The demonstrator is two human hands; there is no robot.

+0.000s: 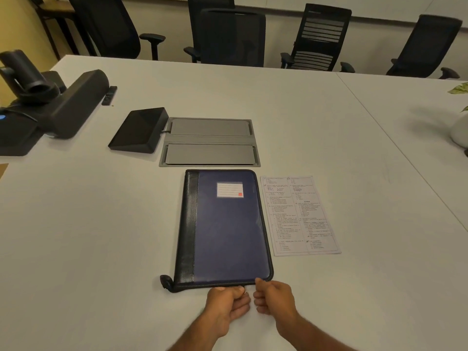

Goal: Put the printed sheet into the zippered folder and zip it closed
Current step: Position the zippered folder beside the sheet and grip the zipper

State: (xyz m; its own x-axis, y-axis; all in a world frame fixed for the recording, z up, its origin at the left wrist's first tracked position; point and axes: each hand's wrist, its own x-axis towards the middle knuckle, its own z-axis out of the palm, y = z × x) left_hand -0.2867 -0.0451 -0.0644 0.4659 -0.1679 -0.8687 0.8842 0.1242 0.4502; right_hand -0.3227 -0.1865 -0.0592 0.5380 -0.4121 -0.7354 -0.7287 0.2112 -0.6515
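Zippered folder (225,229): lying closed, seeming stiff-covered; left hand (228,301) apparently pinching bottom-edge zip, right hand (274,296) curling beside, grasp unclear. Printed sheet (298,215): lying alongside, likely flimsy.

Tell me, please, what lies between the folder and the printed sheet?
Nothing: in the head view only a narrow strip of bare table separates the folder from the sheet on its right; they lie apart.

White table (304,117): folder (228,229), sheet (298,214), tablet stand (139,129).
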